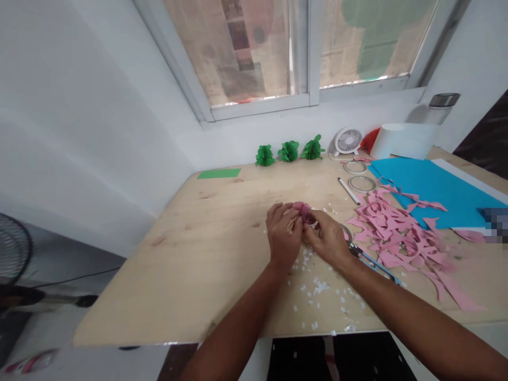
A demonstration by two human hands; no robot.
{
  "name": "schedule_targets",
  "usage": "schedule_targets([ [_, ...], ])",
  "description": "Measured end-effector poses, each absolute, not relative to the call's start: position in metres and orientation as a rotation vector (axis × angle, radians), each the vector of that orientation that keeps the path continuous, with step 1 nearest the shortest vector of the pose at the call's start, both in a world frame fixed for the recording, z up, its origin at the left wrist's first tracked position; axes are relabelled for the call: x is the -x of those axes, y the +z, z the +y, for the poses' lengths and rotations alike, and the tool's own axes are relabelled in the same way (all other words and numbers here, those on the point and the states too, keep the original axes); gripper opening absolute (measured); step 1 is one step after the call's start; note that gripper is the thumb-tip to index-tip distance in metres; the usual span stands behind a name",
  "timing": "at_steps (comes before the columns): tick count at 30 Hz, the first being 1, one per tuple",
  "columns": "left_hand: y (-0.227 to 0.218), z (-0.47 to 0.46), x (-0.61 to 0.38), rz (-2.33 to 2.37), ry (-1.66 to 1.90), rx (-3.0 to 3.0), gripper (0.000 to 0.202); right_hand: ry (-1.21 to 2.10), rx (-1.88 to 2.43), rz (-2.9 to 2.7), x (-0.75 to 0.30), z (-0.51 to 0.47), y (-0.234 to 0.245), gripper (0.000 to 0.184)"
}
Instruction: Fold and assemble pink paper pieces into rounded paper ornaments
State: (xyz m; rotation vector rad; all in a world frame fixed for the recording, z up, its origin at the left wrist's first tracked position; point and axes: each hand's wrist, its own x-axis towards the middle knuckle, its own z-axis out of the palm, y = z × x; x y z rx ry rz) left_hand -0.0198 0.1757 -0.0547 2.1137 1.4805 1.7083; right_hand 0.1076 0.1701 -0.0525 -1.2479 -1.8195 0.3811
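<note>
- Far left, off the surface, I see a dark floor fan [11,254] cut by the frame edge.
- Wooden surface [190,264] under a window; a flat green paper sheet [219,173] lies at its back left.
- Three green paper flowers [288,151] sit in a row along the back wall, just beside each other.
- Left hand [282,233] at the middle of the surface, fingers curled shut on the pink paper flower [305,211].
- The pink paper flower sits between both hands, at their fingertips, low over the surface.
- Right hand [327,241] pinches the same flower from the other side, fingers closed on it.
- White paper bits [317,286] are scattered under and in front of the hands.
- Scissors [373,260] lie just beside the right wrist.
- A white pen [348,190] and two tape rings [362,183] lie behind the right hand.
- Small white desk fan [348,141] stands at the back wall.
- Pink scraps [397,233] are heaped right of the hands, partly over the blue paper [436,190].
- White paper roll [400,140] lies at the back right.
</note>
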Motion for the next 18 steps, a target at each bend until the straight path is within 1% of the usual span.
schedule_targets([
  [6,-0.056,0.177,0.022,1.379,1.571,-2.153,0.031,0.833,1.182,-1.541,-0.109,0.176,-0.054,0.02],
  [10,-0.055,0.176,0.023,1.329,1.528,-2.16,0.04,1.006,1.084,-1.387,-0.109,0.18,-0.056,0.019],
  [18,-0.051,0.176,0.026,1.278,1.44,-2.182,0.048,1.389,0.919,-0.991,-0.107,0.184,-0.06,0.02],
])
